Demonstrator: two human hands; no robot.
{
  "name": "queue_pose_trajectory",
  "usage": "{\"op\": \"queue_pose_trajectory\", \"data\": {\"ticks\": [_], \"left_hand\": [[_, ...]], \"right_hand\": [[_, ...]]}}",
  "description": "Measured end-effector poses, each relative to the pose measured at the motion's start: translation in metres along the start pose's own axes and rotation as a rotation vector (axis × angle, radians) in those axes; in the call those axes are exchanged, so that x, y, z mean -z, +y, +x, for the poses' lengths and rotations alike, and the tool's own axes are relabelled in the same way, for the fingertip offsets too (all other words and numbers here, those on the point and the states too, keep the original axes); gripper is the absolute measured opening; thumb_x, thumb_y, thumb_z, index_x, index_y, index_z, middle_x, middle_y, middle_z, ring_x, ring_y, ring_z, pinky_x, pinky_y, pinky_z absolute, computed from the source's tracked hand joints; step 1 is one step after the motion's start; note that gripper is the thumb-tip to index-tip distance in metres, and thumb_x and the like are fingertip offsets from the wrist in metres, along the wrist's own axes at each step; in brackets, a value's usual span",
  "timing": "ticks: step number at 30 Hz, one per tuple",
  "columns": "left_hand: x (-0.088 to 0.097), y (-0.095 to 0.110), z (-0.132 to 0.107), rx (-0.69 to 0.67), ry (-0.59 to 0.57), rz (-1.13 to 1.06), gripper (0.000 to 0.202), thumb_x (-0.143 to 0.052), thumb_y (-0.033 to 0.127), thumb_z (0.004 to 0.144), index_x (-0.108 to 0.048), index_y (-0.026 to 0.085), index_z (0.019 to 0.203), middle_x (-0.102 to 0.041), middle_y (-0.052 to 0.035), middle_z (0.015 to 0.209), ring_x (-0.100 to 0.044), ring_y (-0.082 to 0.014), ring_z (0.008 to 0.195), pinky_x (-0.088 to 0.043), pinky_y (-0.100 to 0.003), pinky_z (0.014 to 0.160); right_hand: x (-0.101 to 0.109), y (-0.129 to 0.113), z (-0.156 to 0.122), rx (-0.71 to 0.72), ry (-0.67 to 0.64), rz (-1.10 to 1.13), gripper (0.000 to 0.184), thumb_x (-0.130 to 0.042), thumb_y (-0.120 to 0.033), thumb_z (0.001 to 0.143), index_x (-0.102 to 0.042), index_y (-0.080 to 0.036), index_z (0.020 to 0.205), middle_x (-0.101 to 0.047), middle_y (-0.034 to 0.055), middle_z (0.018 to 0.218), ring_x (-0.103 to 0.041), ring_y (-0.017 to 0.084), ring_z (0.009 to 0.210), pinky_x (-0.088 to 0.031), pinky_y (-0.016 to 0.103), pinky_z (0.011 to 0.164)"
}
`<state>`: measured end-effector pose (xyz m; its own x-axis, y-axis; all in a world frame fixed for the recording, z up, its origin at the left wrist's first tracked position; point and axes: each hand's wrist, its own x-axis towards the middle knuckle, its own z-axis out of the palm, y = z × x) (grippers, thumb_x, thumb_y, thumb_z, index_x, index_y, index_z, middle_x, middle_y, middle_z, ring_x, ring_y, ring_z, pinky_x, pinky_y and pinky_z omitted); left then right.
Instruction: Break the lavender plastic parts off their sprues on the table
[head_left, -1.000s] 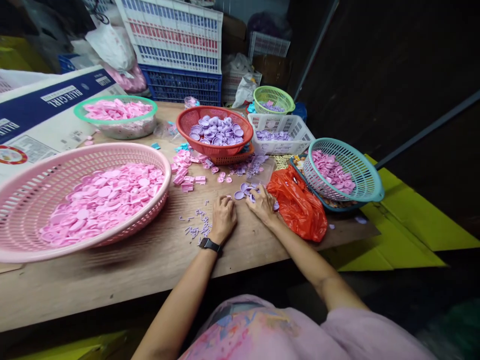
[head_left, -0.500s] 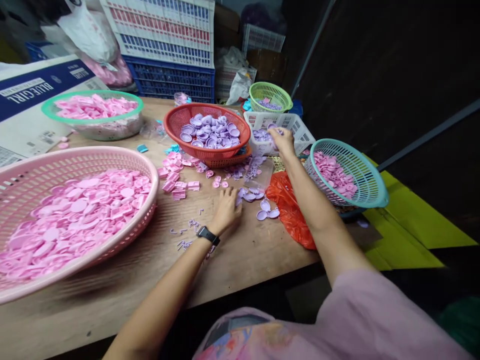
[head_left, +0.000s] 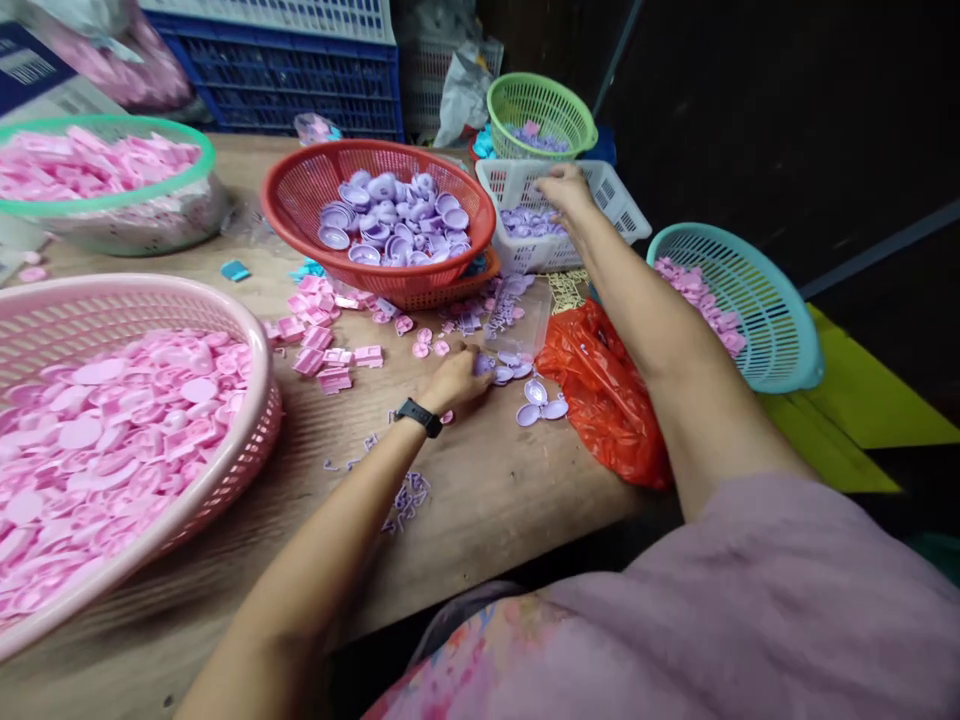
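My left hand (head_left: 456, 376) rests on the wooden table (head_left: 487, 500), fingers curled over small purple round pieces (head_left: 534, 392) lying loose there. A black watch sits on that wrist. My right hand (head_left: 561, 190) reaches far forward into the white rectangular basket (head_left: 622, 205), which holds purple pieces; its fingers are bent down among them, and what they hold is hidden. A red basket (head_left: 300, 195) full of purple round caps stands just left of the white one.
A large pink basket (head_left: 247, 330) of pink discs fills the left. A green-rimmed bowl (head_left: 187, 170) of pink parts sits behind it. A teal basket (head_left: 772, 310), a green basket (head_left: 541, 105), an orange plastic bag (head_left: 600, 390), pink clips (head_left: 330, 350) and blue crates (head_left: 300, 80) surround the work spot.
My right hand left the loose purple pieces and reached forward into the white basket. My left hand slid slightly right onto the loose pieces. The view tilted down and closer.
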<state>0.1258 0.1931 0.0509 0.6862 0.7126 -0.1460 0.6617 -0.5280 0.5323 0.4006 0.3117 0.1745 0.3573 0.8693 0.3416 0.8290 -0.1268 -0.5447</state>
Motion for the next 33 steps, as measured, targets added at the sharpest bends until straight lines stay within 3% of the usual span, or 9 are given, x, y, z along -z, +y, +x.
{"op": "queue_pose_trajectory", "data": {"ticks": [2,5,7,9,12,14,18,26,33], "left_hand": [[0.002,0.003,0.005,0.034,-0.034,-0.019,0.041,-0.063,0.042,0.088,-0.059,0.017,0.120,-0.065,-0.0150,0.122,-0.066,-0.0253,0.107,-0.049,-0.031,0.088],[0.002,0.008,0.008,0.078,-0.057,-0.034,0.049,-0.065,0.046,0.087,-0.056,0.018,0.126,-0.066,-0.0135,0.125,-0.066,-0.0255,0.110,-0.050,-0.029,0.086],[0.000,0.014,0.006,0.076,-0.065,-0.017,0.054,-0.063,0.054,0.088,-0.055,0.018,0.128,-0.068,-0.0137,0.122,-0.066,-0.0273,0.112,-0.050,-0.031,0.088],[-0.006,0.021,0.001,0.047,-0.045,0.035,0.060,-0.059,0.059,0.090,-0.052,0.017,0.132,-0.069,-0.0150,0.120,-0.065,-0.0296,0.114,-0.050,-0.034,0.092],[-0.018,0.033,-0.007,0.014,0.050,0.140,0.069,-0.059,0.062,0.089,-0.044,0.020,0.142,-0.060,-0.0184,0.133,-0.061,-0.0328,0.120,-0.049,-0.039,0.096],[-0.027,0.038,-0.011,0.003,0.101,0.195,0.070,-0.058,0.064,0.089,-0.043,0.025,0.145,-0.050,-0.0195,0.145,-0.059,-0.0347,0.123,-0.051,-0.041,0.095],[-0.039,0.037,-0.012,-0.055,0.095,0.266,0.055,-0.050,0.061,0.094,-0.052,0.026,0.136,-0.048,-0.0188,0.142,-0.058,-0.0359,0.123,-0.052,-0.043,0.092],[-0.046,0.020,-0.009,-0.255,0.105,0.330,0.033,-0.044,0.042,0.101,-0.056,0.024,0.125,-0.052,-0.0138,0.131,-0.065,-0.0247,0.104,-0.053,-0.036,0.089],[-0.049,0.027,-0.015,-0.231,0.129,0.363,0.045,-0.040,0.051,0.100,-0.048,0.028,0.138,-0.050,-0.0147,0.138,-0.067,-0.0267,0.099,-0.054,-0.035,0.075]], "right_hand": [[0.011,-0.008,-0.043,-0.068,-0.011,0.083,0.026,-0.061,-0.027,0.091,-0.060,-0.008,0.110,-0.063,0.0159,0.125,-0.065,0.022,0.107,-0.055,0.035,0.083],[0.033,-0.021,-0.141,0.210,-0.205,0.078,0.033,-0.074,-0.032,0.083,-0.063,-0.018,0.111,-0.065,0.0077,0.114,-0.063,0.024,0.106,-0.053,0.042,0.093],[0.039,-0.023,-0.212,0.297,-0.331,-0.027,0.037,-0.073,-0.039,0.084,-0.063,-0.020,0.114,-0.062,0.0077,0.115,-0.062,0.025,0.105,-0.051,0.044,0.096],[0.034,-0.017,-0.271,0.256,-0.412,-0.143,0.045,-0.069,-0.043,0.088,-0.059,-0.022,0.126,-0.058,0.0106,0.124,-0.061,0.028,0.110,-0.051,0.044,0.096],[0.009,-0.001,-0.323,0.106,-0.405,-0.336,0.063,-0.069,-0.044,0.087,-0.049,-0.022,0.142,-0.046,0.0173,0.145,-0.052,0.037,0.126,-0.047,0.051,0.100],[-0.011,0.009,-0.337,0.047,-0.382,-0.372,0.068,-0.067,-0.044,0.089,-0.042,-0.023,0.149,-0.037,0.0191,0.155,-0.046,0.040,0.131,-0.045,0.056,0.100],[-0.037,0.020,-0.344,0.062,-0.290,-0.277,0.046,-0.055,-0.039,0.097,-0.051,-0.024,0.140,-0.044,0.0158,0.153,-0.047,0.036,0.129,-0.045,0.055,0.101],[-0.054,0.037,-0.347,0.261,-0.140,-0.183,0.025,-0.044,-0.024,0.101,-0.063,-0.020,0.116,-0.064,0.0141,0.111,-0.057,0.030,0.108,-0.050,0.045,0.095],[-0.059,0.038,-0.332,0.051,0.041,0.054,0.023,-0.040,-0.026,0.102,-0.060,-0.021,0.112,-0.067,0.0129,0.110,-0.065,0.026,0.102,-0.053,0.039,0.091]]}}
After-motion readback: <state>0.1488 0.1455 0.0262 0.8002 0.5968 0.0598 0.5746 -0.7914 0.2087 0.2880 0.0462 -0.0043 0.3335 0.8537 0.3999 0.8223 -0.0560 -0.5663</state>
